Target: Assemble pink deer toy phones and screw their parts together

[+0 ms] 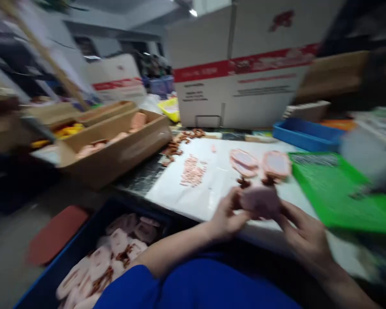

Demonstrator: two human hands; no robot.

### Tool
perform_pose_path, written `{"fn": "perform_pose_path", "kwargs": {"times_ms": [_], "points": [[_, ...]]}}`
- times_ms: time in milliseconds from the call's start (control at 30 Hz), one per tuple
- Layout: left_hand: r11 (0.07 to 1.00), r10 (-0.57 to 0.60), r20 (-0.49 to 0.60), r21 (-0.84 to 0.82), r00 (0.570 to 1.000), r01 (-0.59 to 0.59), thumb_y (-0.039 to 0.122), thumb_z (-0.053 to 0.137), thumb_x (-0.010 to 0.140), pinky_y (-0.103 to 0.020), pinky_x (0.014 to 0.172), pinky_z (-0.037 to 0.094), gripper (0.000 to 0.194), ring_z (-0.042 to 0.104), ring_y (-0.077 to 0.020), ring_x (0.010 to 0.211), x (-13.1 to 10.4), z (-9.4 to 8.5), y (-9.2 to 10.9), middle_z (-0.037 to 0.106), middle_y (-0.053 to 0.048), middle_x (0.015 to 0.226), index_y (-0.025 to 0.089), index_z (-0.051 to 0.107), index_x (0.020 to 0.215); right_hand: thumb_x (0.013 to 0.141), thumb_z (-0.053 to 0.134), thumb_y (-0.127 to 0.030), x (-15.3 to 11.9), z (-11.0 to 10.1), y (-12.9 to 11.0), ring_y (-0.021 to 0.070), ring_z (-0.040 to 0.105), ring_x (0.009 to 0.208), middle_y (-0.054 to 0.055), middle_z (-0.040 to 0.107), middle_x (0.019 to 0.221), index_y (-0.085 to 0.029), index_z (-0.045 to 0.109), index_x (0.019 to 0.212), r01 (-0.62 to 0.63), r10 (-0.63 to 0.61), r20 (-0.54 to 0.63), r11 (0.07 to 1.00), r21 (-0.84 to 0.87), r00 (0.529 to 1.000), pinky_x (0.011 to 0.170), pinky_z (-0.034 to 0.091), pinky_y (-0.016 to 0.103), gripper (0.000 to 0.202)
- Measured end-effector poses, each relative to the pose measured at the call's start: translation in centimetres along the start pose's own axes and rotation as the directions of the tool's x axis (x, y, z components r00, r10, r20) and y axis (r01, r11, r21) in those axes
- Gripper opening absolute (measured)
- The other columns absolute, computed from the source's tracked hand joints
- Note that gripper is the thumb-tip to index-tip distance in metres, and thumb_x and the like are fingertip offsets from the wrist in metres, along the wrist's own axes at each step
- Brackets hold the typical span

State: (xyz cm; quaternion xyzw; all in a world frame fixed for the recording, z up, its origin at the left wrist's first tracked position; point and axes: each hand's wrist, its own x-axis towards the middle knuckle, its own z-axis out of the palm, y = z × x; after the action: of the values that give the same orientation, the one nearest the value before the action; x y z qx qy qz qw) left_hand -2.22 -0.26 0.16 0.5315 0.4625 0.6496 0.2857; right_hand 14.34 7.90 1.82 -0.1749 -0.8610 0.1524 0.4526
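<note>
A pale pink rounded part (261, 201) is held up between both hands above the table's near edge, blurred by motion. Two small brown antler-shaped pieces (243, 183) stick up from its far side. My left hand (228, 213) grips its left end between thumb and fingers. The right end is gripped by my right hand (304, 234). Just beyond lie two pink oval parts (244, 162) with paler insides, side by side on the white work sheet (167, 195). Farther left on the sheet is a patch of tiny pink pieces (193, 171).
Brown small pieces (180, 143) lie along the table's back left, beside a long cardboard box (116, 150). A green tray (350, 189) and a blue bin (309, 133) stand right. Low left, a dark blue crate (48, 281) holds several pink parts. White cartons (209, 101) rise behind.
</note>
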Motion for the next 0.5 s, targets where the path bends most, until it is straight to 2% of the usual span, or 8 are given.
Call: {"fn": "perform_pose_path", "kwargs": {"times_ms": [100, 167, 200, 233, 267, 333, 367, 500], "points": [[1.0, 0.018, 0.052, 0.002, 0.998, -0.019, 0.057, 0.072, 0.079, -0.046, 0.097, 0.056, 0.045, 0.068, -0.028, 0.109, -1.2, -1.9, -0.3, 0.072, -0.011, 0.112, 0.022, 0.062, 0.105, 0.102, 0.047, -0.025, 1.0, 0.1, -1.0, 0.0161, 0.076, 0.088, 0.009, 0.076, 0.095, -0.015, 0.059, 0.11, 0.198, -0.198, -0.009, 0.98, -0.028, 0.98, 0.077, 0.064, 0.022, 0.018], [0.999, 0.039, 0.101, -0.019, 0.994, -0.037, 0.055, 0.072, 0.079, -0.049, 0.102, 0.054, 0.044, 0.064, -0.0301, 0.12, -1.2, -3.4, -1.1, 0.069, -0.012, 0.126, 0.023, 0.065, 0.108, 0.102, 0.045, -0.025, 1.0, 0.4, -0.4, 0.0191, 0.073, 0.108, 0.014, 0.074, 0.105, -0.013, 0.057, 0.113, 0.346, -0.346, -0.021, 0.938, -0.036, 0.938, 0.09, 0.064, 0.028, 0.02], [0.995, 0.104, 0.098, -0.004, 0.99, -0.104, 0.051, 0.07, 0.083, -0.047, 0.104, 0.054, 0.04, 0.063, -0.0284, 0.122, -1.1, -4.1, -1.4, 0.068, -0.01, 0.129, 0.023, 0.066, 0.112, 0.102, 0.047, -0.024, 0.7, 0.5, 0.0, 0.0195, 0.07, 0.116, 0.016, 0.073, 0.11, -0.012, 0.056, 0.113, 0.372, -0.373, -0.024, 0.927, -0.051, 0.927, 0.094, 0.063, 0.03, 0.019], [0.942, 0.297, 0.073, 0.143, 0.952, -0.305, 0.043, 0.065, 0.088, -0.046, 0.1, 0.057, 0.035, 0.065, -0.028, 0.12, -1.0, -4.5, -1.6, 0.068, -0.011, 0.13, 0.022, 0.067, 0.116, 0.101, 0.048, -0.022, 0.5, 0.6, 0.2, 0.0196, 0.067, 0.121, 0.017, 0.072, 0.111, -0.012, 0.055, 0.112, 0.397, -0.4, -0.035, 0.916, -0.056, 0.916, 0.099, 0.061, 0.033, 0.016], [0.867, 0.428, 0.062, 0.255, 0.902, -0.429, 0.035, 0.063, 0.091, -0.044, 0.097, 0.059, 0.033, 0.066, -0.0273, 0.119, -1.1, -4.9, -1.7, 0.068, -0.01, 0.131, 0.021, 0.067, 0.119, 0.101, 0.049, -0.019, 0.2, 0.7, 0.3, 0.02, 0.063, 0.126, 0.018, 0.072, 0.112, -0.011, 0.055, 0.11, 0.412, -0.414, -0.046, 0.91, -0.05, 0.909, 0.103, 0.059, 0.034, 0.014], [0.709, 0.594, 0.076, 0.419, 0.801, -0.567, 0.025, 0.061, 0.092, -0.041, 0.092, 0.062, 0.033, 0.069, -0.0262, 0.116, -1.5, -5.1, -1.6, 0.069, -0.01, 0.131, 0.02, 0.067, 0.123, 0.1, 0.048, -0.014, -0.3, 0.9, 0.1, 0.0209, 0.056, 0.135, 0.019, 0.071, 0.113, -0.01, 0.055, 0.109, 0.431, -0.432, -0.064, 0.902, -0.038, 0.9, 0.108, 0.056, 0.037, 0.012], [0.702, 0.595, 0.074, 0.437, 0.8, -0.563, 0.024, 0.062, 0.091, -0.04, 0.091, 0.062, 0.033, 0.069, -0.0257, 0.115, -1.7, -5.1, -1.5, 0.069, -0.009, 0.131, 0.022, 0.067, 0.124, 0.1, 0.047, -0.012, -0.4, 1.0, 0.0, 0.0215, 0.051, 0.139, 0.019, 0.071, 0.113, -0.009, 0.055, 0.109, 0.439, -0.441, -0.066, 0.898, -0.035, 0.895, 0.109, 0.055, 0.038, 0.012], [0.911, 0.343, -0.053, 0.261, 0.938, -0.319, 0.029, 0.074, 0.082, -0.044, 0.096, 0.061, 0.03, 0.07, -0.0252, 0.111, -2.7, -4.8, -1.7, 0.072, 0.0, 0.128, 0.031, 0.072, 0.112, 0.098, 0.049, -0.011, -0.8, 1.0, 0.0, 0.0236, 0.038, 0.147, 0.02, 0.07, 0.116, -0.009, 0.055, 0.111, 0.496, -0.498, -0.043, 0.867, -0.056, 0.866, 0.109, 0.055, 0.04, 0.014]]}}
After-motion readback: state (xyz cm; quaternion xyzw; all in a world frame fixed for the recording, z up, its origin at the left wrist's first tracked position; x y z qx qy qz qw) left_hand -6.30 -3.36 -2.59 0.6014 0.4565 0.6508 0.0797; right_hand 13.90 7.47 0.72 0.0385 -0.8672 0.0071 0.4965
